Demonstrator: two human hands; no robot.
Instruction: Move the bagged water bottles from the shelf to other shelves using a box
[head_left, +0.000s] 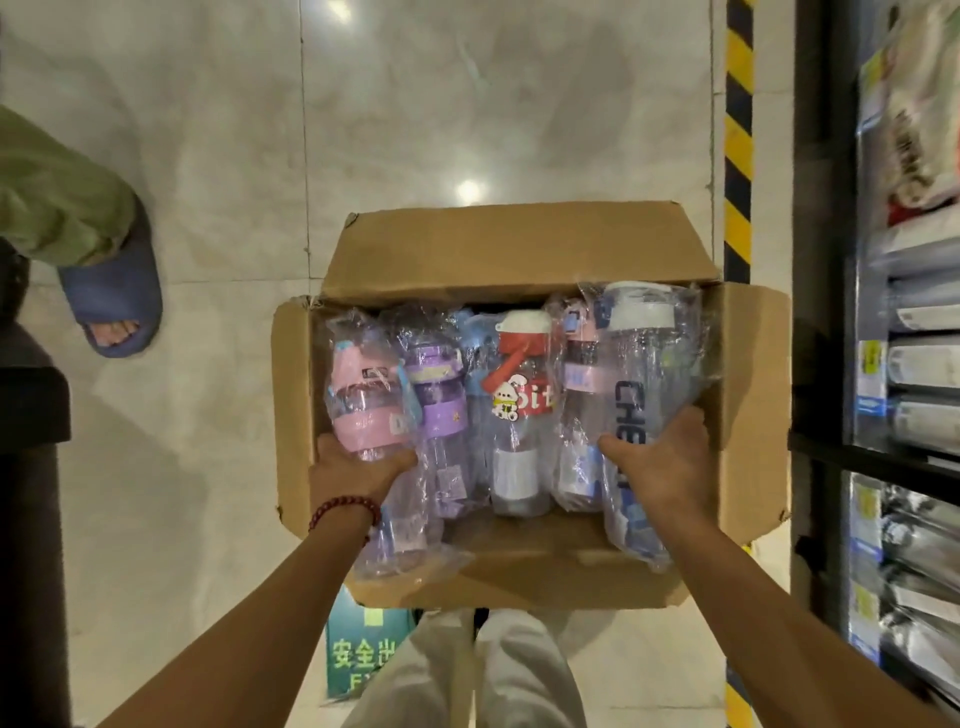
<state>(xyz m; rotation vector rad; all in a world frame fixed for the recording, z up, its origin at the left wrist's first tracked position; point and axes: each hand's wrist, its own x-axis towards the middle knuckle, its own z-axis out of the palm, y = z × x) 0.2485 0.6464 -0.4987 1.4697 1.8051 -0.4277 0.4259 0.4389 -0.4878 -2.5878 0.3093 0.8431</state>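
An open cardboard box (498, 249) lies below me over the tiled floor, packed with several water bottles in clear plastic bags. My left hand (358, 467) grips the lower part of a pink bottle (363, 400) at the box's left side. A purple bottle (436, 400) lies beside it, then a bottle with a red lid and strap (522, 395), then one with a pink band (579, 374). My right hand (660, 457) grips a large clear bottle with a white lid and blue lettering (636, 353) at the right side.
Stocked store shelves (904, 364) run along the right, behind a yellow-and-black floor stripe (737, 156). Another person's foot in a blue slipper (111, 306) stands at the left. A dark post (31, 467) is at the near left. A green floor sign (363, 654) shows under the box.
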